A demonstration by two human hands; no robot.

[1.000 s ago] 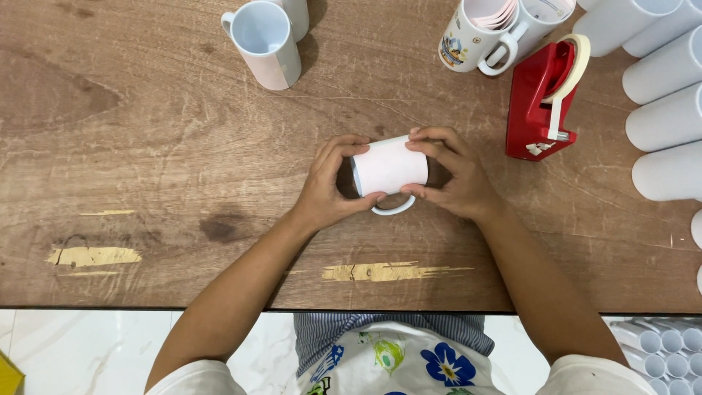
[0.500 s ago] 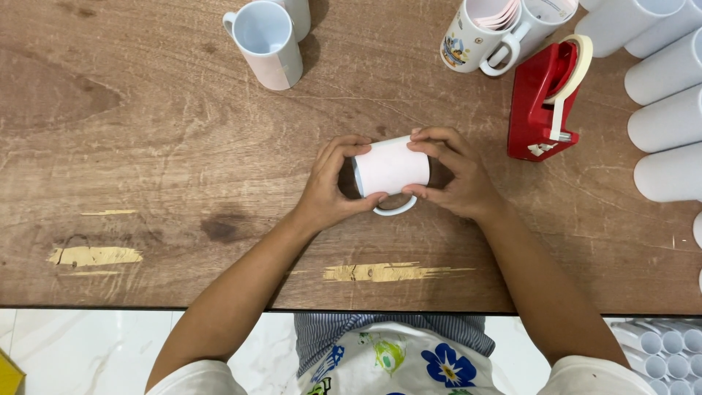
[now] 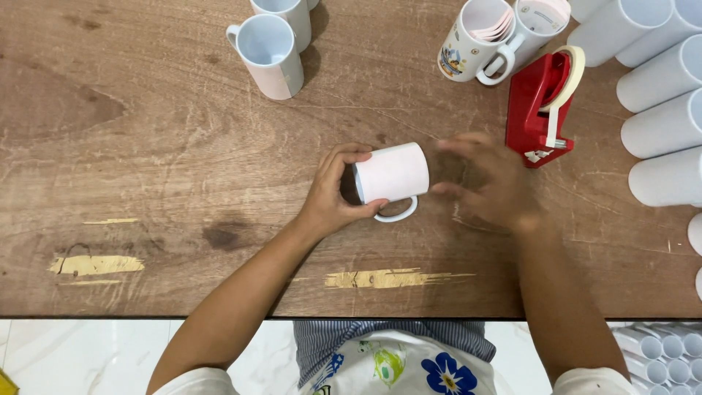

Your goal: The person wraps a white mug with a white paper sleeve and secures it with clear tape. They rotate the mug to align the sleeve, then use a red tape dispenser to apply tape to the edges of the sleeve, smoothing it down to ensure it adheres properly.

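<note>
The left hand (image 3: 329,194) has its fingers wrapped around a paper-covered white mug (image 3: 391,174) lying sideways mid-desk (image 3: 146,161). The right hand (image 3: 486,183), blurred, fingers spread and empty, hovers just right of it, near the red tape dispenser (image 3: 540,110). No tape visible on the wrap.

5 mugs (image 3: 391,175), 1 red tape dispenser (image 3: 537,110), 2 hands (image 3: 333,194), several white tubes (image 3: 662,124), partly cropped.

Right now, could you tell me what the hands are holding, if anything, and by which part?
The left hand grips the white mug, lying on its side, by its open rim end. The right hand, blurred, is off the mug and holds nothing.
</note>
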